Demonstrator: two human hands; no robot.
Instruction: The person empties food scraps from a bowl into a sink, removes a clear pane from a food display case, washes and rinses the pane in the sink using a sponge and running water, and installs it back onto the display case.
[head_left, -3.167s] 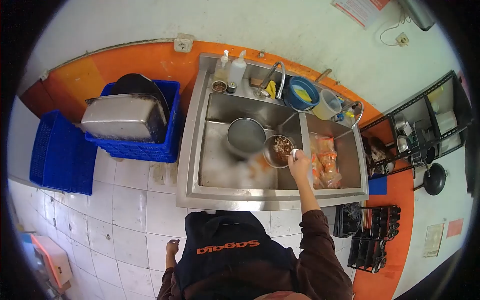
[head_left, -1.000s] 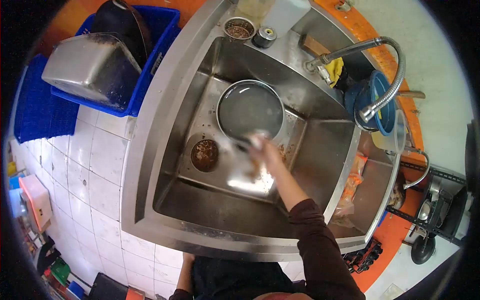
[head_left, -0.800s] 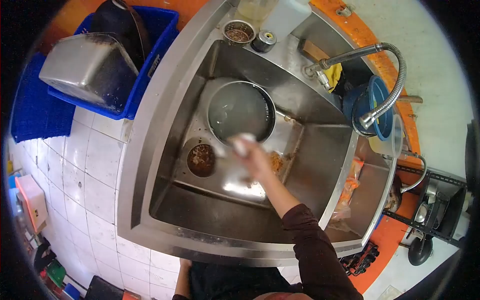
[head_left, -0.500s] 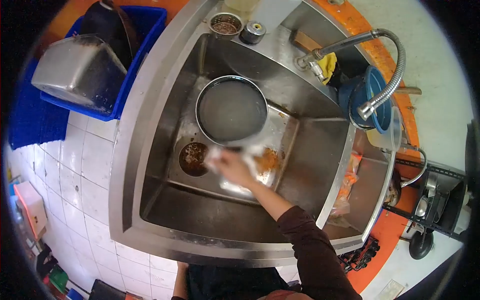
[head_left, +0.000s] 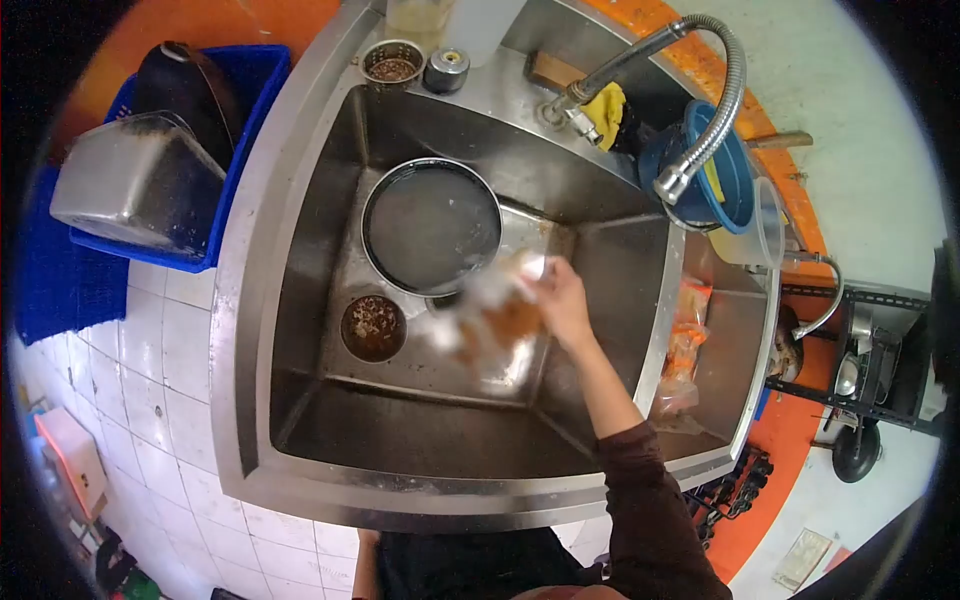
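Note:
My right hand is inside the steel sink, closed around the edge of a limp white-and-brown thing. Motion smears that thing, so its kind does not show. It hangs over the sink floor, to the left of my fingers. Just above it in the view stands a round pan full of cloudy water. Left of it lies the drain hole, with food scraps in it. Only a bit of my left hand or wrist shows below the sink's front rim; its fingers are hidden.
A faucet with a flexible spout arches over the back right, by a blue bucket. Orange-filled bags lie in the right basin. On the left, a blue crate holds a metal container. A strainer basket sits on the back ledge.
My right hand has moved right and up from near the drain. The white-and-brown thing, which was on the sink floor, is now lifted in it. The camera view has shifted slightly.

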